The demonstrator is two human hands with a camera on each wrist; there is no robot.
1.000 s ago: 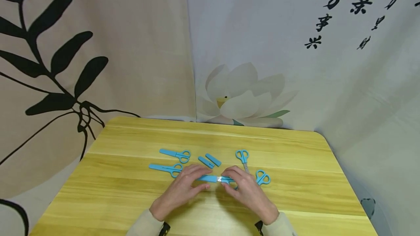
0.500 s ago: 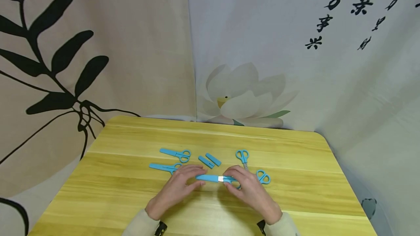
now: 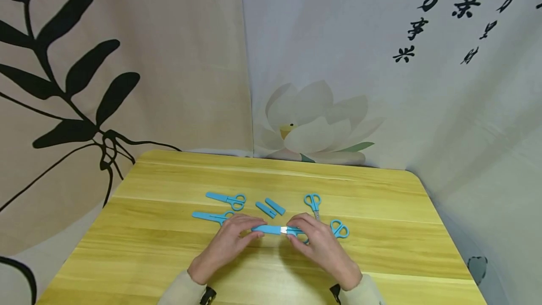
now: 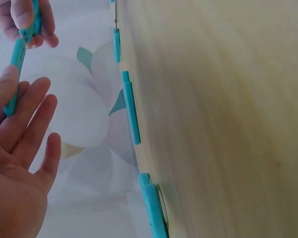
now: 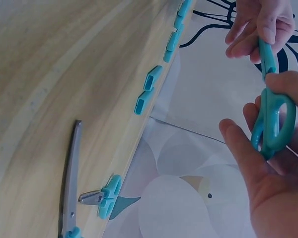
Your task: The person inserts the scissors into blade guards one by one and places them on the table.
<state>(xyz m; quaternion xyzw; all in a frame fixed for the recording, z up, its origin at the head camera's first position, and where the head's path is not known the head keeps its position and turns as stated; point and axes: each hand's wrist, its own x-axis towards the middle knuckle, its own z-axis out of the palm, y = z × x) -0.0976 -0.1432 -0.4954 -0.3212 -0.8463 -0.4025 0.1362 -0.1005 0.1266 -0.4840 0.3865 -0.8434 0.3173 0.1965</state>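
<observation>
I see the blue scissors [image 3: 293, 231] held up between 2 hands, above the wooden table [image 3: 169, 258], with the blue sheath [image 3: 270, 230] over the blade end and a short strip of bare metal [image 3: 283, 230] showing before the handle [image 5: 271, 106]. The left hand [image 3: 227, 244] pinches the sheath's outer end between thumb and fingertip, its other fingers loosely spread; the right hand [image 3: 320, 244] pinches the handle close to the blades, with at least 1 finger held out apart. I'd expect it to feel light, stiff and hardly fragile, though the smooth plastic may slip. I'd take the sheath by its flat sides and the handle ahead of the loops, off the metal. I can make out no brand or label on the scissors. On the cloth backdrop [image 3: 330, 22] I read 万 and 兴; some characters are cut off.
</observation>
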